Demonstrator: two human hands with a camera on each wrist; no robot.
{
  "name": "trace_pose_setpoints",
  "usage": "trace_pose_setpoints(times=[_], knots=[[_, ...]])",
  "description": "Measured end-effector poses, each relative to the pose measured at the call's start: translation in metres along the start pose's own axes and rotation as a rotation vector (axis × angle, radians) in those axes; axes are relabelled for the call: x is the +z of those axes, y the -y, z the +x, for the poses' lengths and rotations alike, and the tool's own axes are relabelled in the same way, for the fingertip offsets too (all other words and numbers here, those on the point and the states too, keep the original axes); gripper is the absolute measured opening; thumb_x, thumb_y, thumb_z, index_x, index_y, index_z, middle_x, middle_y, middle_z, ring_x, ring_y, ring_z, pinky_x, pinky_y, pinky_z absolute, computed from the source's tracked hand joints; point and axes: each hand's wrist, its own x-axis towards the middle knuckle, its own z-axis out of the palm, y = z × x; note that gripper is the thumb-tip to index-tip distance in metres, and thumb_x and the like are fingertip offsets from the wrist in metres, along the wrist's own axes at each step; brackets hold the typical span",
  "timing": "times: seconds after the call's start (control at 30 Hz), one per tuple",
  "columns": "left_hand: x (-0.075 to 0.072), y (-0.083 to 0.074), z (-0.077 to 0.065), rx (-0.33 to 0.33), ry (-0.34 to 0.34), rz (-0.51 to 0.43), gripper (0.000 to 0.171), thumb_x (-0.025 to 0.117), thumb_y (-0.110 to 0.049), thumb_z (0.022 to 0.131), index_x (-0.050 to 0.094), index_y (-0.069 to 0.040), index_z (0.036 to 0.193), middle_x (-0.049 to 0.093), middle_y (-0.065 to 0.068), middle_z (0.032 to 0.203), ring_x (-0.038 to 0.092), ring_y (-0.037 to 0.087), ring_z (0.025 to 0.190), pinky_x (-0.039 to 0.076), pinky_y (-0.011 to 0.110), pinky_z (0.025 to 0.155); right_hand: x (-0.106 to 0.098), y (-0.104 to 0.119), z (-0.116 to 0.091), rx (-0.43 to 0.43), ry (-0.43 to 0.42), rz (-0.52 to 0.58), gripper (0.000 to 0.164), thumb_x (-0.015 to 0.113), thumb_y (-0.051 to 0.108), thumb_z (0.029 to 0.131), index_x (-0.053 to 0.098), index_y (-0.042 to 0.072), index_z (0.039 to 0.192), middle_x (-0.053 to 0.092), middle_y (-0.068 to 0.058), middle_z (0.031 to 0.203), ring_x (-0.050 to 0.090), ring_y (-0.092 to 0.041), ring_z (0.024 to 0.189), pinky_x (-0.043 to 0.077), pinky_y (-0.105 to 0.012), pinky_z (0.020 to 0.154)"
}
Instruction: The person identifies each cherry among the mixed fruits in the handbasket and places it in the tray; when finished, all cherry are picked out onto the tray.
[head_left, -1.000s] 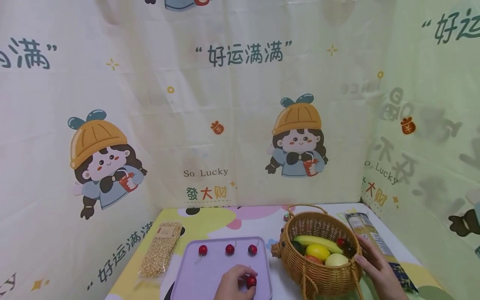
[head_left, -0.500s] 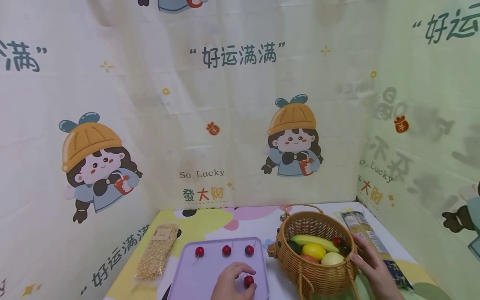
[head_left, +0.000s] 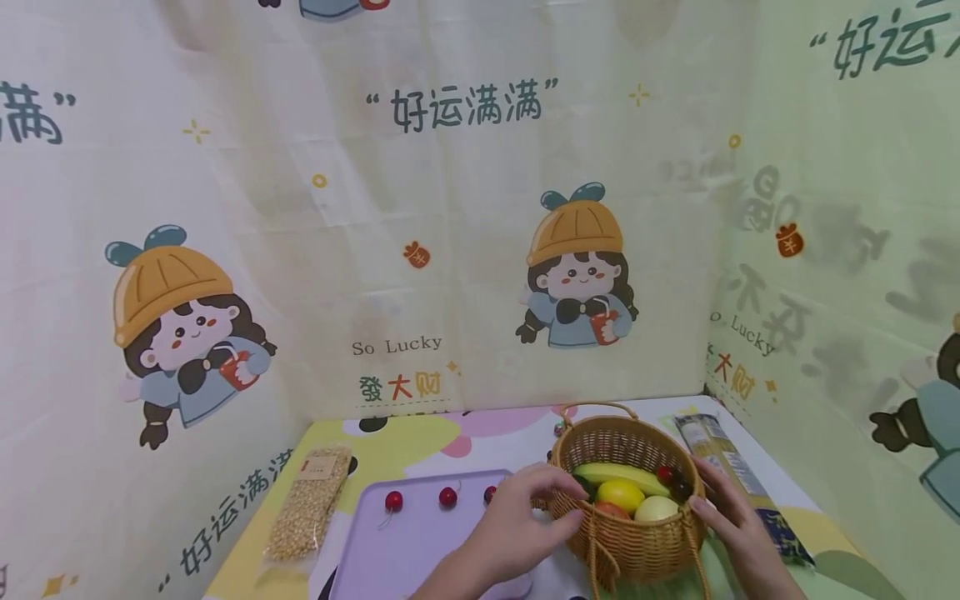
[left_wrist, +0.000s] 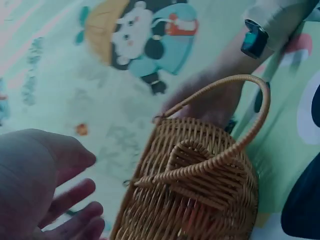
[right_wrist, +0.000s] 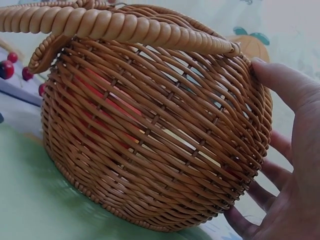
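Note:
A wicker basket (head_left: 626, 550) with wound handles stands right of the lilac tray (head_left: 390, 550). It holds a banana (head_left: 637, 479), a lemon (head_left: 621, 494), a pale green round fruit (head_left: 656, 508), a red fruit (head_left: 611, 509) and small dark red cherries (head_left: 665, 475). My right hand (head_left: 731, 517) holds its right side, thumb at the rim and fingers along the outer wall. My left hand (head_left: 517, 521) hovers by the left rim, thumb and fingers apart with nothing between. Several cherries (head_left: 447, 497) lie on the tray; the left arm hides part of it.
A clear bag of yellow kernels (head_left: 309, 504) lies at the left of the table. Behind the right hand lies a long printed packet (head_left: 720, 454). Patterned cloth walls (head_left: 405, 292) enclose the table at the back and sides.
My left hand has let go of a cherry on the tray's near right part, then moved up and right to the basket's rim. The right hand stays on the basket.

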Motion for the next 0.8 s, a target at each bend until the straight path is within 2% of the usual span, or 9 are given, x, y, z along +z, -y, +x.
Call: trace_pose_setpoints(times=[0.07, 0.13, 0.2, 0.27, 0.37, 0.43, 0.63, 0.8], knots=[[0.005, -0.003, 0.020, -0.004, 0.047, -0.026, 0.014, 0.081, -0.024, 0.102, 0.083, -0.025, 0.116, 0.077, -0.015, 0.118, 0.070, 0.005, 0.112, 0.061, 0.029, 0.099, -0.001, 0.000, 0.000, -0.018, -0.001, 0.005, 0.064, 0.052, 0.024, 0.118, 0.026, 0.012, 0.176, 0.038, 0.022, 0.155, 0.041, 0.027, 0.121, 0.050, -0.013, 0.093], [0.010, -0.003, 0.039, -0.020, 0.089, -0.033, 0.015, 0.081, -0.025, 0.101, 0.084, -0.024, 0.115, 0.077, -0.015, 0.117, 0.071, 0.002, 0.107, 0.061, 0.026, 0.097, -0.001, -0.001, -0.001, -0.036, -0.003, 0.010, 0.064, 0.052, 0.021, 0.118, 0.027, 0.011, 0.176, 0.037, 0.026, 0.152, 0.042, 0.027, 0.121, 0.049, -0.012, 0.094], [0.014, -0.001, 0.056, -0.047, 0.128, -0.028, 0.015, 0.082, -0.026, 0.100, 0.084, -0.023, 0.115, 0.078, -0.016, 0.114, 0.071, -0.001, 0.101, 0.062, 0.023, 0.089, 0.000, -0.001, -0.001, -0.044, -0.005, 0.014, 0.064, 0.053, 0.020, 0.118, 0.028, 0.011, 0.176, 0.037, 0.024, 0.156, 0.042, 0.028, 0.122, 0.048, -0.012, 0.095], [0.019, 0.002, 0.073, -0.082, 0.158, -0.016, 0.014, 0.082, -0.027, 0.100, 0.084, -0.025, 0.113, 0.077, -0.018, 0.111, 0.071, -0.003, 0.097, 0.061, 0.021, 0.084, 0.000, -0.001, -0.001, -0.040, -0.007, 0.017, 0.063, 0.053, 0.020, 0.118, 0.029, 0.012, 0.176, 0.035, 0.014, 0.163, 0.041, 0.028, 0.122, 0.048, -0.011, 0.095], [0.025, 0.005, 0.093, -0.115, 0.188, 0.009, 0.012, 0.083, -0.027, 0.100, 0.085, -0.025, 0.112, 0.079, -0.018, 0.106, 0.072, -0.003, 0.095, 0.060, 0.021, 0.081, 0.001, 0.000, -0.001, -0.025, -0.011, 0.021, 0.063, 0.054, 0.022, 0.118, 0.029, 0.013, 0.176, 0.031, 0.002, 0.171, 0.040, 0.028, 0.121, 0.047, -0.011, 0.096], [0.028, 0.006, 0.104, -0.153, 0.199, 0.000, 0.012, 0.082, -0.027, 0.101, 0.085, -0.025, 0.112, 0.078, -0.018, 0.105, 0.072, 0.000, 0.093, 0.061, 0.024, 0.083, 0.001, 0.000, -0.001, -0.016, -0.011, 0.021, 0.064, 0.054, 0.023, 0.118, 0.029, 0.014, 0.176, 0.031, 0.002, 0.171, 0.040, 0.028, 0.120, 0.047, -0.011, 0.096], [0.036, 0.004, 0.131, -0.261, 0.274, -0.077, 0.013, 0.079, -0.025, 0.103, 0.086, -0.017, 0.112, 0.079, -0.011, 0.103, 0.077, 0.019, 0.096, 0.068, 0.043, 0.092, 0.000, -0.001, -0.001, -0.023, -0.017, 0.019, 0.064, 0.055, 0.022, 0.117, 0.029, 0.011, 0.175, 0.038, 0.030, 0.153, 0.043, 0.029, 0.119, 0.050, -0.012, 0.095], [0.046, 0.000, 0.150, -0.317, 0.330, -0.066, 0.016, 0.078, -0.021, 0.104, 0.087, -0.013, 0.114, 0.080, -0.008, 0.105, 0.080, 0.026, 0.103, 0.068, 0.042, 0.093, -0.002, -0.002, -0.001, -0.046, -0.009, 0.009, 0.064, 0.054, 0.020, 0.117, 0.029, 0.008, 0.174, 0.040, 0.039, 0.144, 0.045, 0.028, 0.120, 0.054, -0.016, 0.094]])
